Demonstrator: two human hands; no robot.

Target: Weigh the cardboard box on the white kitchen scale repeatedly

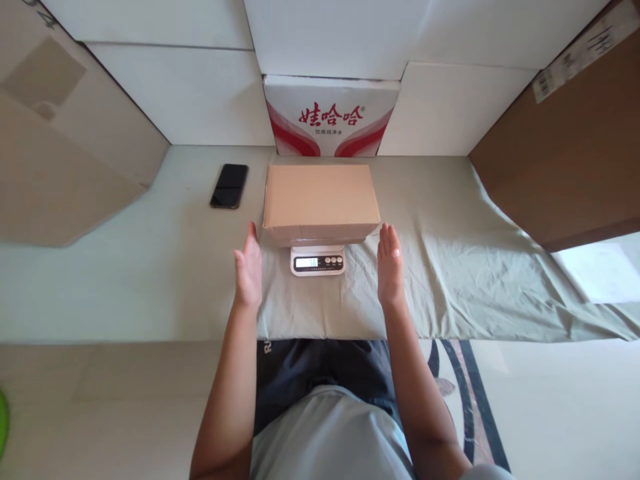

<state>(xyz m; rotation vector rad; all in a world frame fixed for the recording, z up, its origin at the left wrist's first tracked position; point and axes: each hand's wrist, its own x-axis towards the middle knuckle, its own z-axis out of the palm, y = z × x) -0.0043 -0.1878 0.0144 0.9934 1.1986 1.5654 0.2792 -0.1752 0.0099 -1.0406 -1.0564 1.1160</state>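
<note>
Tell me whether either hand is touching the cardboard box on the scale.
Apart. The head view shows the left hand and right hand open on either side of the cardboard box, with cloth visible between each hand and the box on the scale.

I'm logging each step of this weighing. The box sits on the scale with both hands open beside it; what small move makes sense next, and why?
Probably hold off and read the display. The box rests on the scale, with the left hand and right hand open and apart from it, so nothing adds weight. The display is lit and unblocked, though its digits are too small to read here.
</note>
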